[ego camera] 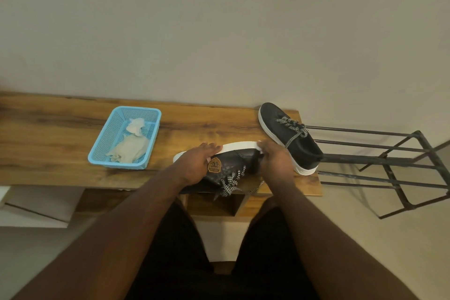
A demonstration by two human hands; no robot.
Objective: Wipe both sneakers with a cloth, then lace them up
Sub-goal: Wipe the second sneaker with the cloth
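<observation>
A black sneaker (233, 165) with a white sole lies on its side at the table's front edge, sole facing away from me, its black-and-white laces (230, 184) hanging loose over the edge. My left hand (197, 163) grips its toe end, fingers over the sole. At the heel end my right hand (275, 161) holds the shoe, fingers curled round it. The second black sneaker (289, 136) stands upright at the table's right end with laces in its eyelets. Two cloths, a white one (136, 125) and a beige one (131, 148), lie in the blue basket.
The blue plastic basket (103, 140) sits left of centre on the wooden table (48, 139). A dark metal rack (389, 165) stands against the table's right end. A plain wall rises behind the table. My legs are below the front edge.
</observation>
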